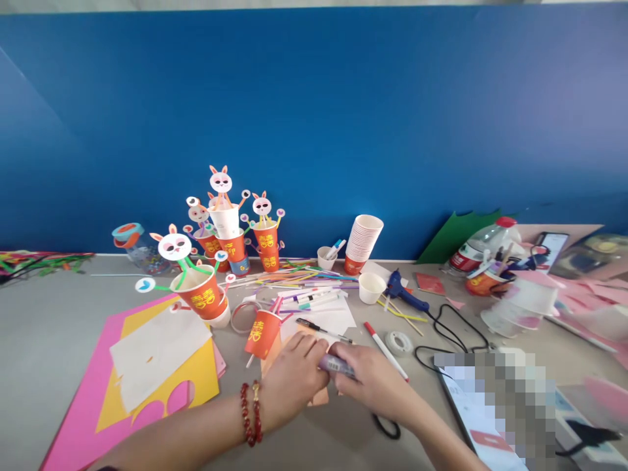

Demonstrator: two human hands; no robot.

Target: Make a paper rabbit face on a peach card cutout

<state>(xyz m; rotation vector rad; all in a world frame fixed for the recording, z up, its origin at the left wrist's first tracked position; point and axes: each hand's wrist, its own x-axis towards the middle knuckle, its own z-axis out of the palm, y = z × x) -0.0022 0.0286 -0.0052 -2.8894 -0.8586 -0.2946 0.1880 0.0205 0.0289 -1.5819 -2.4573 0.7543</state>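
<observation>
At the bottom centre of the frame the left hand [294,379], with a red bead bracelet [250,413] on its wrist, and the right hand [375,379] meet over a peach-coloured paper piece [314,392] lying on the grey table [49,333]. Both hands close around a small purple-grey tube, apparently a glue stick [337,366], the left fingers pinching one end and the right fingers wrapped about the other; it lies level between them, just above the paper.

Just above the left hand an orange paper cup [263,333] leans tilted, and a black pen [321,329] and a red-capped marker [385,350] lie close by. To the lower left sit pink and yellow sheets [161,386] with a white sheet on top. Across the middle left stand bunny cup figures [230,226]; one larger bunny cup [199,288] stands nearer. A stack of white cups [363,242] leans at centre, a blue glue gun [405,294] lies to its right, and coloured straws [294,275] are scattered between. A plastic bottle [483,252] lies at the right.
</observation>
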